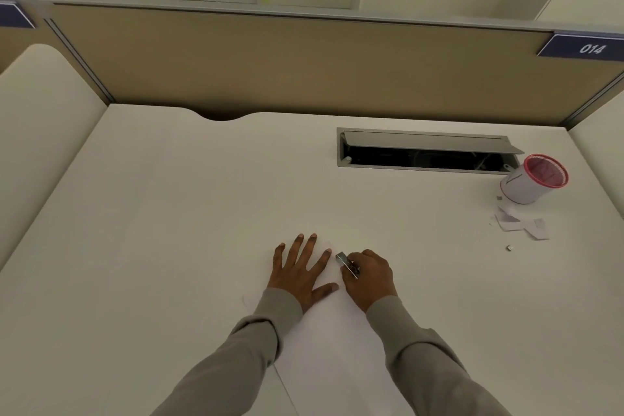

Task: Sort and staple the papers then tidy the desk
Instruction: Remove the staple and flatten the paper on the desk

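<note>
Your desk [169, 213] fills nearly the whole view, pale and mostly bare, with a tan partition behind it and an open cable hatch [425, 154] set into the far right of the top; its flap is lifted and only darkness and a hint of cabling show inside. The papers [324, 341] lie right under your forearms, white on white so their edges are hard to trace, running lengthwise away from you, with the far corner up by your fingertips. Your left hand [300, 273] rests flat on the sheet, fingers spread apart, pinning it. Your right hand [369, 277] is curled shut around the stapler [347, 265], a small silvery bar whose long axis slants up and to the left, its nose just beside your left index fingertip at that far right corner. So the right hand is the one placed for the staple, and the move likely depends on the nose sitting over the corner itself, not beyond it; I cannot tell whether it is. Well off to the right, near the hatch, a white cup [531, 179] with a red mesh rim lies tipped toward you, seemingly empty, with paper scraps [520, 224] scattered just below it, probably for tidying later.
</note>
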A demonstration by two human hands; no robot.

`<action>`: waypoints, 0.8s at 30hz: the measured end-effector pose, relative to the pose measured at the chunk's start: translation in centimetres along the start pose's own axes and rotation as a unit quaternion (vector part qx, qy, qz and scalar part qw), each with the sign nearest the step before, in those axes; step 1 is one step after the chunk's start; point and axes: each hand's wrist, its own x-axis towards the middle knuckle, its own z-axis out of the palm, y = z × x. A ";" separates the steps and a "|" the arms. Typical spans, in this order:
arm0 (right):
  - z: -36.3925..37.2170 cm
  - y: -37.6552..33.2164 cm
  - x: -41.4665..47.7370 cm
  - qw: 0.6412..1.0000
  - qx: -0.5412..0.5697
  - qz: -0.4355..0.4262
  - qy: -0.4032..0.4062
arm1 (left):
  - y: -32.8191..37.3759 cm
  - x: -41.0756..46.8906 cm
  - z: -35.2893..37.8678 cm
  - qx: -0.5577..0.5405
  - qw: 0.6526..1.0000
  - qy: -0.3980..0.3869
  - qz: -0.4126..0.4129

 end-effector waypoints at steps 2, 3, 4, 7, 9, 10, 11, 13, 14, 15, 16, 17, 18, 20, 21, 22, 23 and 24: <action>-0.7 0.6 0.8 1.000 0.010 0.009 0.022 | -0.4 0.4 0.3 -0.004 1.000 -0.012 0.002; -1.2 0.9 1.2 0.999 0.014 0.016 0.038 | -0.4 0.5 0.3 -0.001 1.000 -0.017 0.000; -1.7 1.2 1.9 0.998 0.017 0.023 0.057 | -0.3 0.6 0.1 0.003 1.000 -0.022 0.001; -3.5 2.4 4.1 0.994 0.015 0.052 0.100 | -0.2 0.7 -0.3 0.003 1.000 -0.030 0.003; -4.8 3.3 5.7 0.991 0.016 0.077 0.111 | -0.3 0.8 -0.1 0.003 0.999 -0.032 0.000; -5.4 3.8 6.6 0.990 0.018 0.092 0.109 | -0.3 0.9 0.0 0.002 1.000 -0.030 -0.002; -5.9 4.2 7.4 0.988 0.023 0.109 0.103 | -0.3 0.8 0.1 0.001 1.000 -0.030 -0.005; -7.1 4.9 9.0 0.984 0.055 0.144 0.089 | -0.3 1.1 0.2 -0.013 0.999 -0.030 -0.011; -7.7 5.1 9.8 0.981 0.072 0.157 0.083 | -0.4 1.2 0.3 -0.022 0.999 -0.027 -0.015; -8.2 5.2 10.6 0.980 0.087 0.164 0.075 | -0.4 1.2 0.4 -0.032 0.999 -0.022 -0.018; -8.8 5.2 11.4 0.977 0.105 0.174 0.064 | -0.4 1.3 0.5 -0.040 0.999 -0.017 -0.021; -9.3 5.3 12.2 0.972 0.133 0.188 0.054 | -0.5 1.5 0.5 -0.046 0.999 -0.013 -0.023; -9.6 5.3 12.9 0.962 0.170 0.210 0.050 | -0.6 1.5 0.6 -0.051 0.998 -0.008 -0.024; -10.2 5.4 14.3 0.924 0.269 0.263 0.066 | -0.7 1.7 0.6 -0.060 0.998 0.003 -0.024; -10.3 5.5 14.8 0.894 0.334 0.288 0.078 | -0.8 1.8 0.6 -0.066 0.997 0.008 -0.025; -10.4 5.6 15.2 0.859 0.398 0.309 0.090 | -0.9 1.8 0.6 -0.072 0.997 0.012 -0.027; -10.4 5.5 15.6 0.824 0.453 0.325 0.101 | -0.9 1.8 0.7 -0.078 0.996 0.014 -0.030; -10.4 5.5 15.9 0.794 0.494 0.337 0.110 | -0.9 1.9 0.8 -0.082 0.996 0.015 -0.032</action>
